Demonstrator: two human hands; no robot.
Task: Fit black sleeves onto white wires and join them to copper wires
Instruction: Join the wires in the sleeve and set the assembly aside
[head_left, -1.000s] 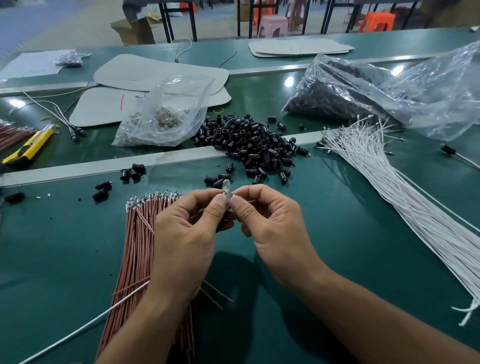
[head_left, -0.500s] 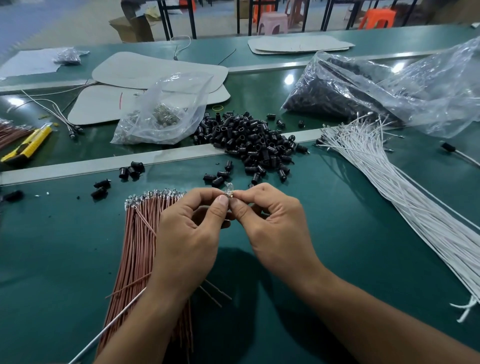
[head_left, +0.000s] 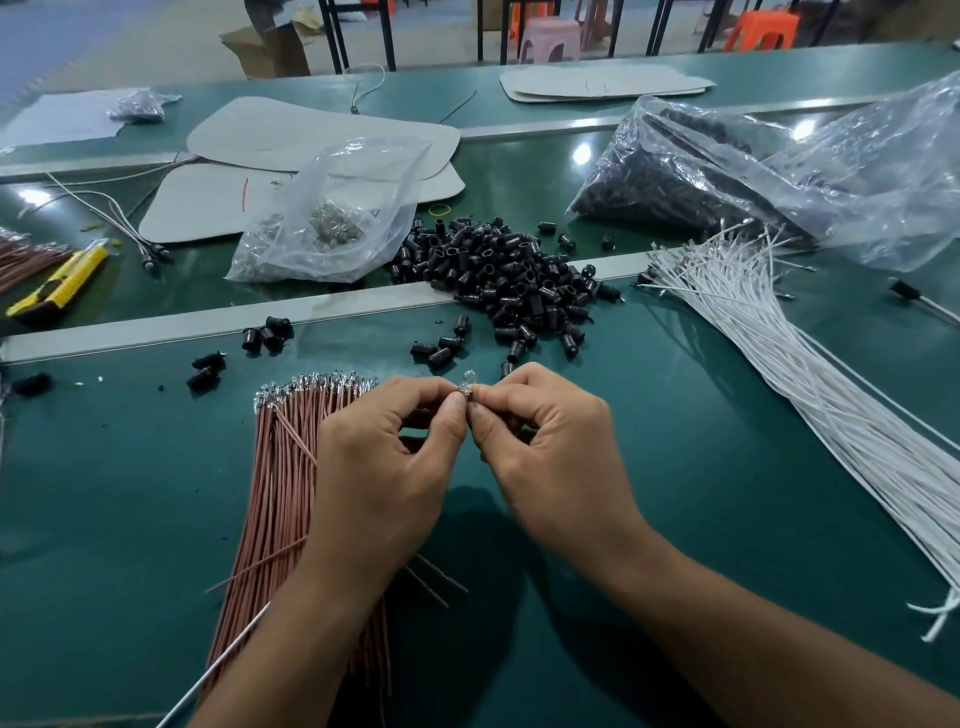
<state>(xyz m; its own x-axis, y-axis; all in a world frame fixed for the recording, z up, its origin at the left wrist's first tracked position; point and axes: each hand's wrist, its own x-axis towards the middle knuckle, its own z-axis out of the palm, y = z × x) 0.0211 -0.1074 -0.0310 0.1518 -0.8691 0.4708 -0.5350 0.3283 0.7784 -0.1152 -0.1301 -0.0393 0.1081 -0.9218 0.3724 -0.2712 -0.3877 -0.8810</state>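
Head view: both hands meet above the middle of the green desk (head_left: 675, 519), nearer its front edge. The left hand (head_left: 384, 467) and right hand (head_left: 550, 457) each pinch, thumb against forefinger, the base of one clear bulb (head_left: 469, 378). The other fingers are curled in. The bulb stands nearly upright, its rounded tip pointing up and away from the person. What lies below it is hidden between the fingertips.

A single white wire (head_left: 218, 670) shows from under the left forearm and slants down to the front-left edge. Its upper end is hidden.

The copper wires (head_left: 291, 493) lie in a bundle beneath the left hand. Their long axis runs from front to back and their metal-tipped ends point towards the far edge. The white wires (head_left: 810, 395) fan along the right side, running from the front-right corner towards the middle, tips pointing far-left.

The black sleeves (head_left: 509, 275) are heaped just beyond the hands, with a few strays to the left. Behind them lie a small clear bag (head_left: 332, 218) of pale parts and, far right, a large bag (head_left: 753, 176) of dark pieces. A yellow knife (head_left: 57, 280) lies at the left edge.
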